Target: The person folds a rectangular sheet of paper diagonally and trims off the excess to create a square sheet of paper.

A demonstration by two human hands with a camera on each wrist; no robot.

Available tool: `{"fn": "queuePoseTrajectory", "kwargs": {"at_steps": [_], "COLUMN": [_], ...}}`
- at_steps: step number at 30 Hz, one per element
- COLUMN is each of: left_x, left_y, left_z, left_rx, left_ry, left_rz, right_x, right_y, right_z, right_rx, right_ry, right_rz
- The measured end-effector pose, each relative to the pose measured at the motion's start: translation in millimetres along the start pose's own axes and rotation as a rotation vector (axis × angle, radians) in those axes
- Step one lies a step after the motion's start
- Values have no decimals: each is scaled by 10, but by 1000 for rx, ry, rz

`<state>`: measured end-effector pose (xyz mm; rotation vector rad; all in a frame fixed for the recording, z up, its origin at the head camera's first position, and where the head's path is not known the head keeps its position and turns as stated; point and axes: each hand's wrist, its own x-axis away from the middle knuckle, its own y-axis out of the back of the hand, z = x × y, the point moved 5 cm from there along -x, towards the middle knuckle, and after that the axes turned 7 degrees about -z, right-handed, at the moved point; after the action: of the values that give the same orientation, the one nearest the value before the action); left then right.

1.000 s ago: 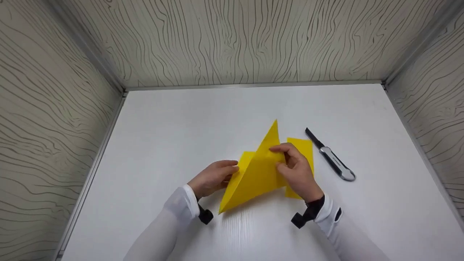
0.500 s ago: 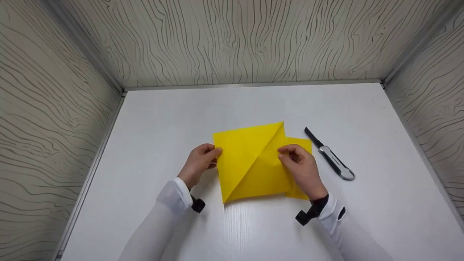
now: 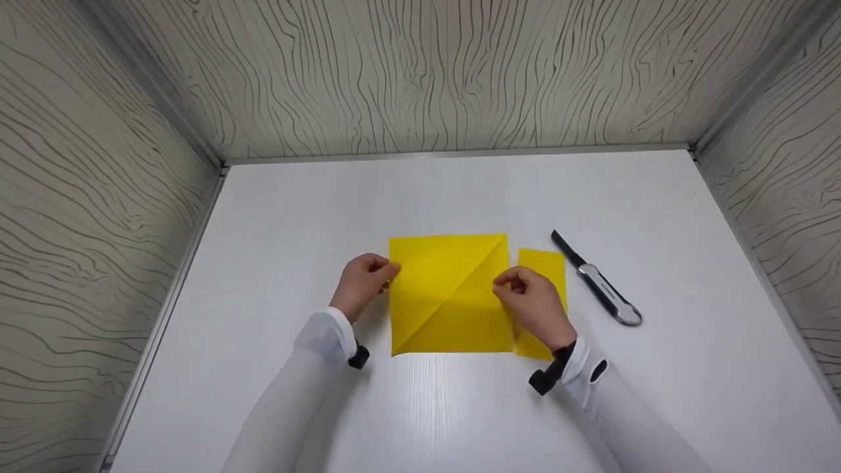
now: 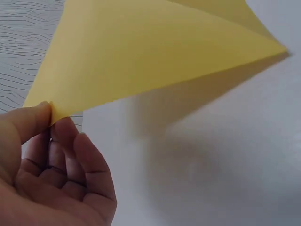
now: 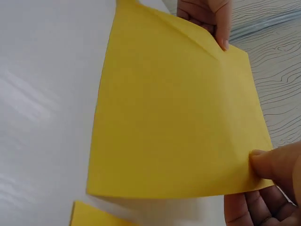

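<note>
A square sheet of yellow paper (image 3: 440,295) is spread out between both hands, with a diagonal crease running from its upper right corner to its lower left corner. At its left edge my left hand (image 3: 363,284) pinches it, thumb (image 4: 35,117) on top and fingers underneath. My right hand (image 3: 533,303) pinches the opposite edge between thumb (image 5: 273,165) and fingers. In the left wrist view the sheet is lifted off the white table and casts a shadow, while its creased corner (image 4: 283,49) dips close to the surface.
A narrower yellow paper strip (image 3: 543,266) lies right of the sheet, partly covered by my right hand. Beyond it lies a utility knife (image 3: 606,292) with its black blade out, pointing away. Wood-patterned walls (image 3: 420,79) border the white table (image 3: 295,210) at the back and sides.
The paper has gone from folded along its diagonal to opened out as a square. My left hand moved up and left with its free flap, then the sheet came down flatter.
</note>
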<state>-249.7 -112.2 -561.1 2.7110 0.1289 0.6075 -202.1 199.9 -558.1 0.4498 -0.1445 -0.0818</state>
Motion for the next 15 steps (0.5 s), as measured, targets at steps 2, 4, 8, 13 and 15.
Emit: {"fn": "queuePoseTrajectory", "kwargs": {"at_steps": [2, 4, 8, 13, 15], "left_x": [-56, -110, -179, -225, -232], "left_y": [-26, -51, -114, -186, -212], "left_z": [14, 31, 55, 93, 104], "left_rx": [-37, -70, -106, -163, -191], "left_ry": [-4, -9, -27, -23, -21], "left_rz": [-12, -18, -1, -1, -8], "right_x": [-41, -80, -125, -125, -120], "right_y": [-38, -74, -138, -206, -225], "right_z": [-25, -45, -65, -80, -91], "right_rx": [67, 135, 256, 375, 414], "right_ry": [-10, -9, 17, 68, 86], "right_rz": [14, 25, 43, 45, 38]}}
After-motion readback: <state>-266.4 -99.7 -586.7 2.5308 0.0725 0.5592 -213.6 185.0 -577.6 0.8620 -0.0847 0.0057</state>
